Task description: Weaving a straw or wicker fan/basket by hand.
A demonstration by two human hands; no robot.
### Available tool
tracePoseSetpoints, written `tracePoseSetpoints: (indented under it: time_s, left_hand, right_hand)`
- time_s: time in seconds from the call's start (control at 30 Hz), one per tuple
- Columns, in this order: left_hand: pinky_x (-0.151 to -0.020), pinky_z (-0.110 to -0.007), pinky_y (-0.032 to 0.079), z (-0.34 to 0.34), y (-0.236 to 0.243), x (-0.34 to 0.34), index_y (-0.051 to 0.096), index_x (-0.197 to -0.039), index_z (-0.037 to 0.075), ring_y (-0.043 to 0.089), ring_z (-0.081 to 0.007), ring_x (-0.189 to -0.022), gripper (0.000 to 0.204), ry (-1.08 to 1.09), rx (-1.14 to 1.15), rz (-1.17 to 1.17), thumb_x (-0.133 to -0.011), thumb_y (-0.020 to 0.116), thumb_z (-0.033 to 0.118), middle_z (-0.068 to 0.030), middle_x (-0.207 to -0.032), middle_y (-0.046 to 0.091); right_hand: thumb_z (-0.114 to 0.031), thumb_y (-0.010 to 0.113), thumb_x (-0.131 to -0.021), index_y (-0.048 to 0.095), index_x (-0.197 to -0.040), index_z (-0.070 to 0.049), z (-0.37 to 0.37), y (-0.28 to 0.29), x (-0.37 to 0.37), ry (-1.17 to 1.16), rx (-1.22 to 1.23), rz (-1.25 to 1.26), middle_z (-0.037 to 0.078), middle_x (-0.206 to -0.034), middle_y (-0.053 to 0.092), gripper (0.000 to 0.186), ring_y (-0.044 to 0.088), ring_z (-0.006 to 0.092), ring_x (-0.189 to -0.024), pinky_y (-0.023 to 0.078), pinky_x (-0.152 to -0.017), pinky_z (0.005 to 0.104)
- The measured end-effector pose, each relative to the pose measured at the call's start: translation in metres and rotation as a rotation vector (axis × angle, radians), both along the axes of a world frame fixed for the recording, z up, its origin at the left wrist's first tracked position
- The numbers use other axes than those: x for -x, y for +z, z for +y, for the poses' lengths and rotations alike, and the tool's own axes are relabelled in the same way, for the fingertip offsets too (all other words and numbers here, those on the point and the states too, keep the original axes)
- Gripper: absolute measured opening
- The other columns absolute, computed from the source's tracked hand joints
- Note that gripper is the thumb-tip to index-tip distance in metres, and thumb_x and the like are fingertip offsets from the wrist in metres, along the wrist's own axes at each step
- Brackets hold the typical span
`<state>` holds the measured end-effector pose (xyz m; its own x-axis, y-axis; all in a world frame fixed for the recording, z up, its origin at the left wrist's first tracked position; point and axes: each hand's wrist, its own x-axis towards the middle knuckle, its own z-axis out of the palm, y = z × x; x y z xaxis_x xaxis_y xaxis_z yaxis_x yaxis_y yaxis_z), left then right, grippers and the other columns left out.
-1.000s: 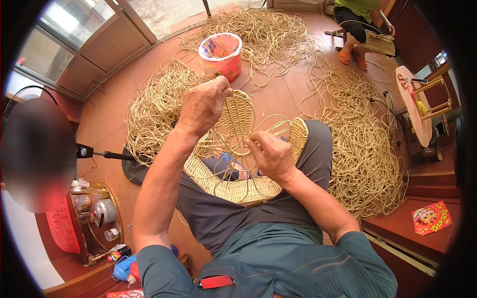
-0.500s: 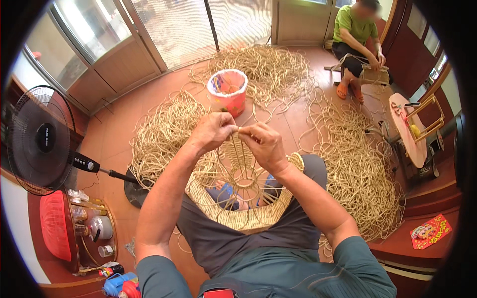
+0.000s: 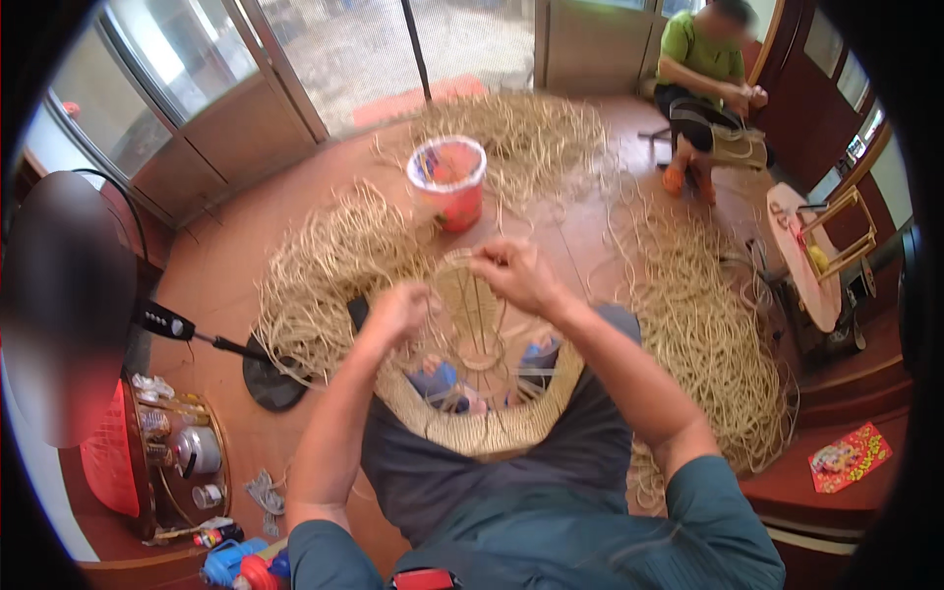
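Note:
A woven cord piece on a frame (image 3: 492,428) rests across my lap, with loose strands and bare spokes over its open middle and an oval woven panel (image 3: 457,295) standing up from it. My right hand (image 3: 511,270) is closed at the top of the oval panel, finger and thumb pinching cord there. My left hand (image 3: 403,310) is lower, left of the panel among strands, its fingers curled and smeared by motion; what it holds is unclear. My feet in blue footwear show through the gaps.
Heaps of cord (image 3: 708,364) surround me, with a pink bucket (image 3: 452,202) ahead. A standing fan (image 3: 69,305) and shelf of containers (image 3: 187,452) are left. A seated person (image 3: 693,64) works at back right, near a round pink board (image 3: 801,265).
Since half a second ago, my left hand has dropped down and left from the panel's top. My right hand stays at the top. The view has tilted up since a second ago.

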<state>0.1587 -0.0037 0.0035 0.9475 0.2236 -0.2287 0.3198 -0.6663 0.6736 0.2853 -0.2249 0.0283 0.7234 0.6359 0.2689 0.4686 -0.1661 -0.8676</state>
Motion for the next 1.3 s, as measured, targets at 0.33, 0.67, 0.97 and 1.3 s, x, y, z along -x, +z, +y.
tracePoseSetpoints:
  time_s: [0.33, 0.67, 0.97, 1.3]
  left_hand:
    - [-0.073, -0.033, 0.053, -0.088, 0.045, 0.032, 0.073, -0.109, 0.002, 0.065, -0.0132, -0.078, 0.022, 0.238, 0.08, -0.594, -0.101, 0.076, 0.022, -0.0055, -0.091, 0.071]
    - [-0.072, -0.033, 0.049, -0.112, 0.03, 0.015, 0.071, -0.101, 0.001, 0.058, -0.0163, -0.075, 0.02, 0.3, 0.05, -0.709, -0.102, 0.074, 0.021, -0.0037, -0.086, 0.063]
    - [-0.059, -0.022, 0.039, -0.093, 0.082, 0.041, 0.064, -0.096, 0.009, 0.045, -0.0024, -0.063, 0.018, 0.248, 0.989, -0.458, -0.11, 0.065, 0.021, 0.0062, -0.074, 0.051]
    - [-0.044, -0.022, 0.031, 0.056, 0.073, 0.263, 0.061, -0.094, 0.012, 0.034, -0.0018, -0.048, 0.03, 0.791, 0.616, -0.558, -0.111, 0.063, 0.037, 0.009, -0.061, 0.039]
  right_hand:
    - [-0.031, 0.069, -0.106, 0.073, -0.095, -0.006, -0.002, 0.015, -0.02, 0.348, 0.078, 0.581, -0.003, -0.076, 0.062, 0.027, 0.058, 0.0071, -0.067, 0.049, -0.061, 0.0258]
    - [-0.024, 0.071, -0.105, 0.076, -0.103, -0.004, -0.013, 0.013, -0.018, 0.319, 0.014, 0.647, -0.001, -0.083, 0.067, 0.021, 0.061, 0.0083, -0.071, 0.051, -0.065, 0.0263]
    - [-0.011, 0.079, -0.092, 0.079, -0.106, -0.006, -0.01, 0.006, 0.033, -0.019, -0.251, -0.237, 0.006, -0.095, 0.069, 0.015, 0.067, 0.0148, -0.067, 0.053, -0.061, 0.0317]
    - [-0.01, 0.08, -0.091, 0.075, -0.091, -0.003, 0.017, -0.022, 0.013, -0.112, -0.307, -0.447, 0.012, -0.088, 0.065, 0.009, 0.068, 0.0301, -0.08, 0.055, -0.072, 0.039]
